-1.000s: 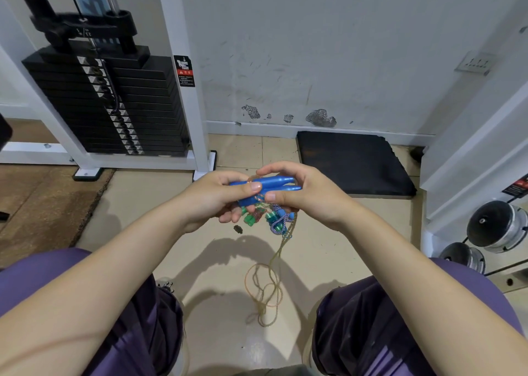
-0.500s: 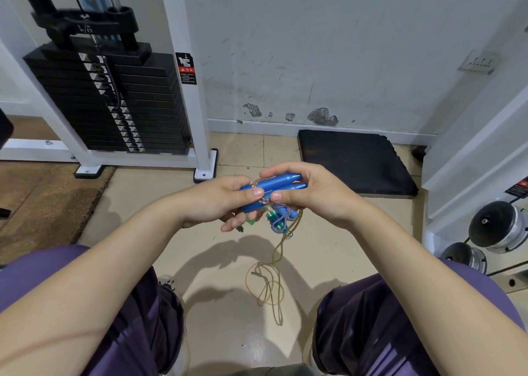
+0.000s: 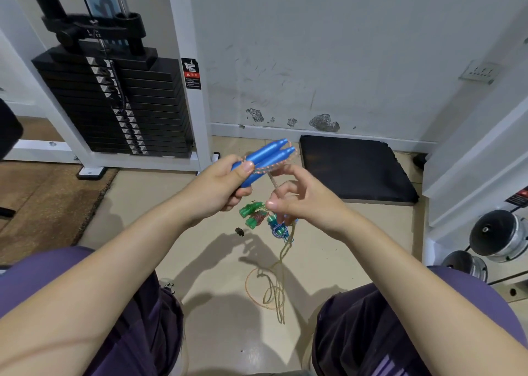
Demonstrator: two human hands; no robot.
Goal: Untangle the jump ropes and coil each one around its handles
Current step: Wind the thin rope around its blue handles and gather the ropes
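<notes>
head-worn camera, looking forward and down, close over the floor [image 3: 217, 275]

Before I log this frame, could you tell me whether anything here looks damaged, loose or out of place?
The wall has chipped patches just above the skirting. A small dark piece lies loose on the floor near the bundled green handles; what it is cannot be told.

Right hand [image 3: 303, 201] released blue handles [image 3: 264, 160], now pinching rope [image 3: 273, 180].
</notes>
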